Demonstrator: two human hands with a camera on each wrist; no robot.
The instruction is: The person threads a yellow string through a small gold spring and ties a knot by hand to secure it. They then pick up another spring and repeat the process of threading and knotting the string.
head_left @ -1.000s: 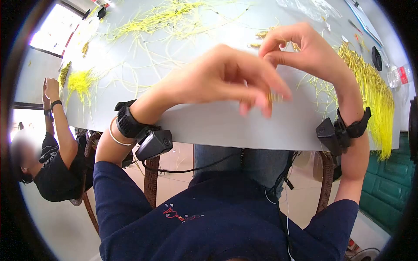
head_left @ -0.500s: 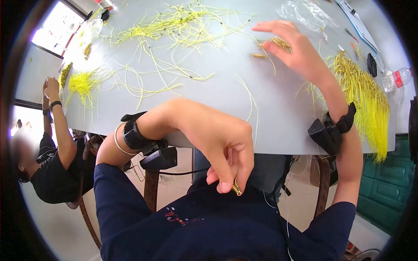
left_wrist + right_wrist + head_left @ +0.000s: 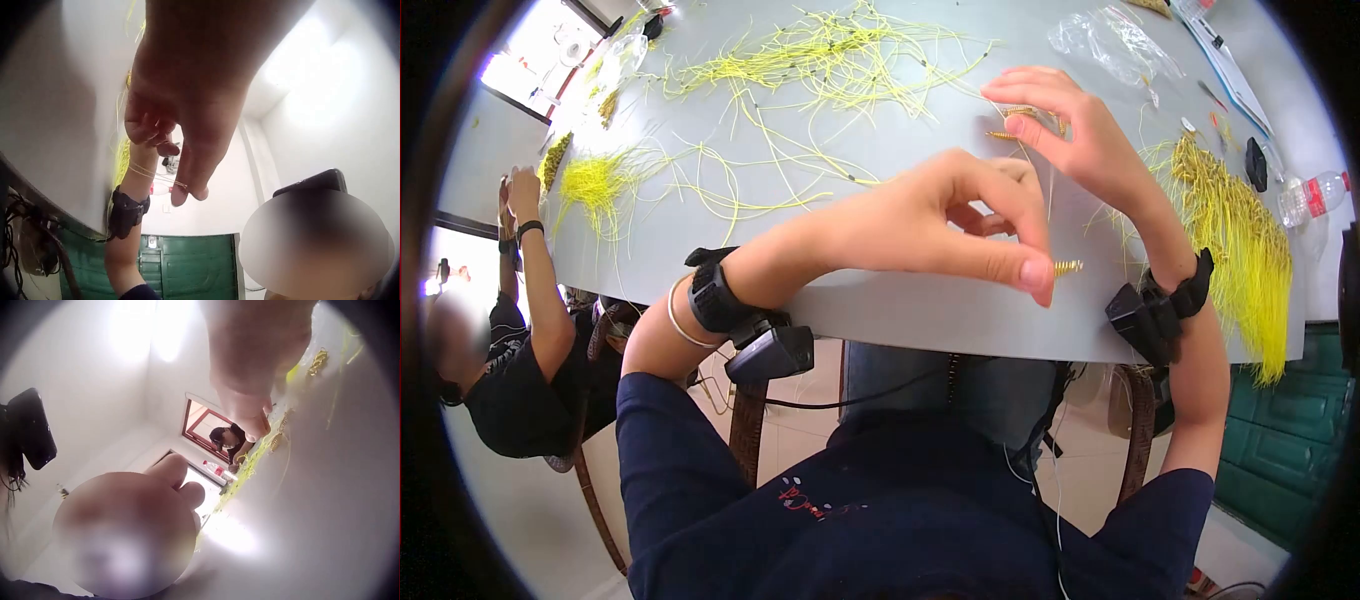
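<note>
In the head view my left hand (image 3: 920,215) pinches a small gold coil spring (image 3: 1067,267) between thumb and forefinger above the table's near edge. Pale thin strands (image 3: 150,172) run from its fingertips in the left wrist view. My right hand (image 3: 1090,140) lies low over the table with fingers extended and thumb apart. More gold springs (image 3: 1002,135) lie under and beside its fingers. The right wrist view shows that hand's fingertips close to these springs (image 3: 275,442).
Loose yellow-green cords (image 3: 800,60) spread across the far table (image 3: 900,310). A thick bundle of gold springs with yellow strands (image 3: 1235,250) hangs over the right edge. A clear plastic bag (image 3: 1110,40), a bottle (image 3: 1315,198) and a clipboard (image 3: 1225,75) lie beyond. Another person (image 3: 520,370) sits at left.
My left hand swung down toward my lap with the gold spring, then came back up over the table beside the right hand. My right hand drew back from the left and spread its fingers over the springs.
</note>
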